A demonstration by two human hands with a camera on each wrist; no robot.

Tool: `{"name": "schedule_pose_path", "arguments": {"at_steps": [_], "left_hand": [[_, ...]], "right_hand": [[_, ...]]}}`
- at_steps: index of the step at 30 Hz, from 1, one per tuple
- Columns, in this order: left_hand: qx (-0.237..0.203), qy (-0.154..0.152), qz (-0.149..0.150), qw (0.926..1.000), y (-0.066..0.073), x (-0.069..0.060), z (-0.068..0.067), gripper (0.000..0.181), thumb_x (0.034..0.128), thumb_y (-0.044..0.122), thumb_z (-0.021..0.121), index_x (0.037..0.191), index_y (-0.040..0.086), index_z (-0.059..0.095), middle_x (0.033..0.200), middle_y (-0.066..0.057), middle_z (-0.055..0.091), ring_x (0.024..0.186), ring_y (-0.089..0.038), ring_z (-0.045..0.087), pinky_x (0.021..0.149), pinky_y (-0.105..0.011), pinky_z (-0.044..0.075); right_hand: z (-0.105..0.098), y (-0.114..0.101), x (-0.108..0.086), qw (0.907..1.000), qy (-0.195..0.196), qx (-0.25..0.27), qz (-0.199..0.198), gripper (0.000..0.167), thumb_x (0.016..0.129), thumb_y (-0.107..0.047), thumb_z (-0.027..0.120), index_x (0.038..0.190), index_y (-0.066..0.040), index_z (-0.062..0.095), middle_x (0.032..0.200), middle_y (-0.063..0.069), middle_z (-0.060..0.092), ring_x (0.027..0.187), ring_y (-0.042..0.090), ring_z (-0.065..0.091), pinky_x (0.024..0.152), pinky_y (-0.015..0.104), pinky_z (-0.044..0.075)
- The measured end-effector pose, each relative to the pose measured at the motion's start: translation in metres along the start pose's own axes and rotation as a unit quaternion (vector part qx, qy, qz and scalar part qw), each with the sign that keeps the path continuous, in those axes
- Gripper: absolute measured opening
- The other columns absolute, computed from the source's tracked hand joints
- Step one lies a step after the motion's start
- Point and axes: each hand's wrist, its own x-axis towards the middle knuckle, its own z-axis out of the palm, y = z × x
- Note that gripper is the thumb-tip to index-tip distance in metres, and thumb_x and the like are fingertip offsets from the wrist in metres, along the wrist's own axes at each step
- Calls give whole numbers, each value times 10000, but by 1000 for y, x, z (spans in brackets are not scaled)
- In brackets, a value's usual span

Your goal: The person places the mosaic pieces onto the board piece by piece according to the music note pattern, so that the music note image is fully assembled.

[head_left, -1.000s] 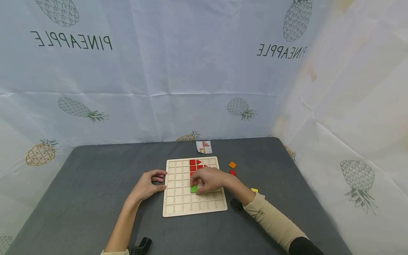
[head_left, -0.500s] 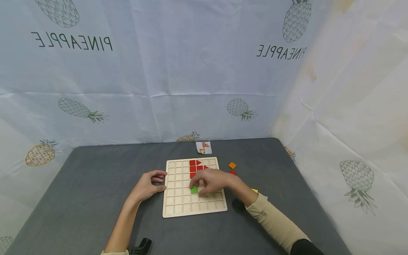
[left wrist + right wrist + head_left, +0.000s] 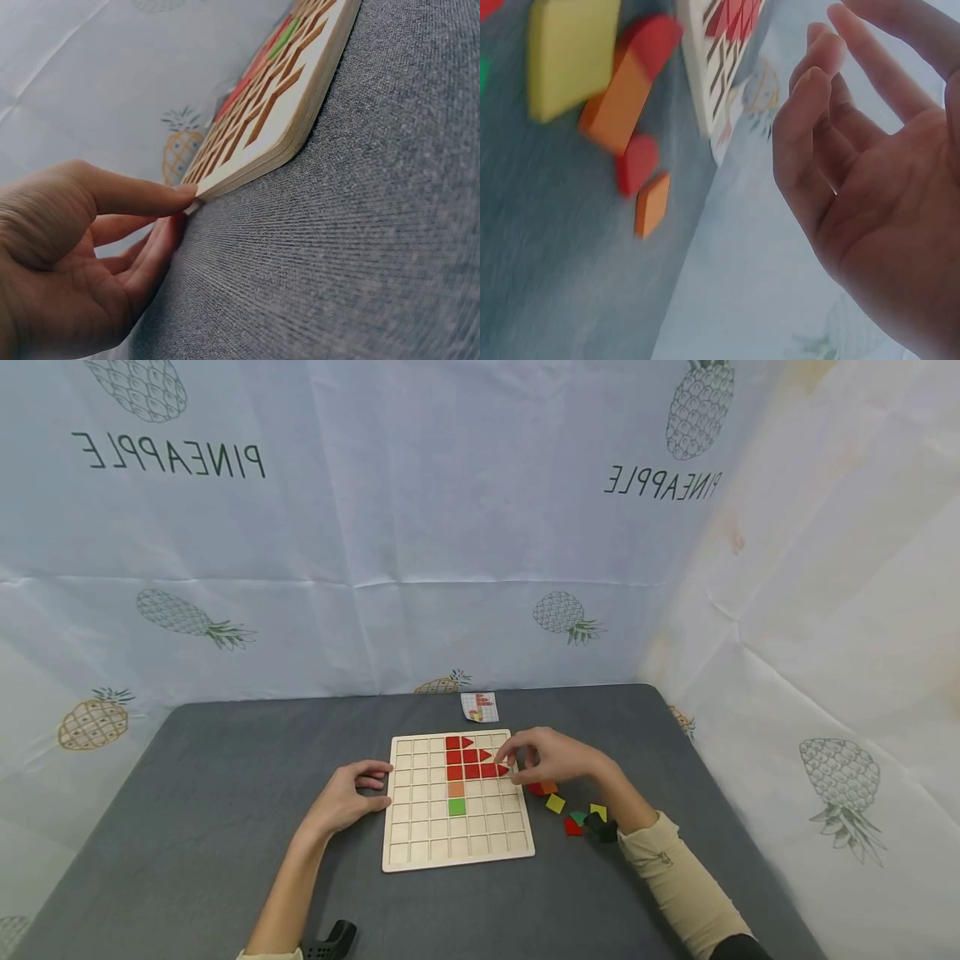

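Observation:
A wooden grid board (image 3: 420,852) lies on the table. Red squares and triangles (image 3: 471,757) fill cells in its upper middle, with an orange square (image 3: 456,789) and a green square (image 3: 457,807) set below them. My left hand (image 3: 348,795) touches the board's left edge with the tips of its thumb and fingers. In the left wrist view the thumb (image 3: 142,193) meets the wooden edge near a corner. Over the board's right edge hovers my right hand (image 3: 551,755), fingers loosely bent. Nothing shows between those fingers in the right wrist view.
Right of the board lie loose pieces: a yellow square (image 3: 556,803), a red piece (image 3: 573,827), a green piece (image 3: 577,817) and orange pieces (image 3: 654,204). Behind the board is a small printed pattern card (image 3: 480,707). A patterned curtain (image 3: 420,510) hangs behind the grey table (image 3: 225,827).
My right hand has lifted from the green square and moved right to the board's edge, uncovering the orange square and red pieces. My left hand has stayed at the left edge.

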Motion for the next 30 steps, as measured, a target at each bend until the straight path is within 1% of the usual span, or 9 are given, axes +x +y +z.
{"name": "schedule_pose_path", "arguments": {"at_steps": [3,8,15,21,26,30], "left_hand": [[8,3,-18,10000,0,0,0,545,874,-13,853,1390,-34,679,1320,-246,681,1163,-344,702,914,-396,582],[28,-3,-42,10000,-1,0,0,548,872,-7,857,1390,-29,680,1322,-242,685,1167,-342,706,924,-405,583],[45,-15,10,10000,-1,1,0,547,877,-6,853,1394,-35,676,1321,-247,685,1166,-348,709,914,-397,588],[82,-8,-3,10000,-1,2,0,548,875,-2,857,1392,-36,678,1318,-247,689,1163,-349,714,921,-410,592],[87,-10,-20,10000,-1,2,0,550,877,7,859,1394,-32,678,1320,-245,690,1165,-347,714,919,-408,591],[77,3,-34,10000,-2,2,1,549,876,12,861,1393,-27,680,1321,-242,688,1165,-343,713,915,-400,587]], "right_hand": [[-5,8,-10,10000,57,68,45,349,983,-136,778,1323,-64,747,1172,186,721,659,109,588,603,250,497],[-13,17,-27,9998,156,105,-56,375,989,-164,794,1336,-34,734,1215,208,734,735,160,626,690,307,550],[-18,24,-46,9995,245,189,-68,397,992,-170,793,1346,-5,718,1235,233,725,767,130,662,697,295,564],[-18,32,-60,9994,304,158,35,404,989,-176,799,1350,-14,719,1261,195,755,771,102,671,715,301,572],[-15,37,-68,9994,327,112,93,386,989,-174,799,1332,-17,718,1272,201,749,774,79,663,754,295,600],[-12,38,-74,9992,277,228,181,375,992,-149,785,1336,-18,715,1275,197,742,789,111,684,766,293,599]]}}
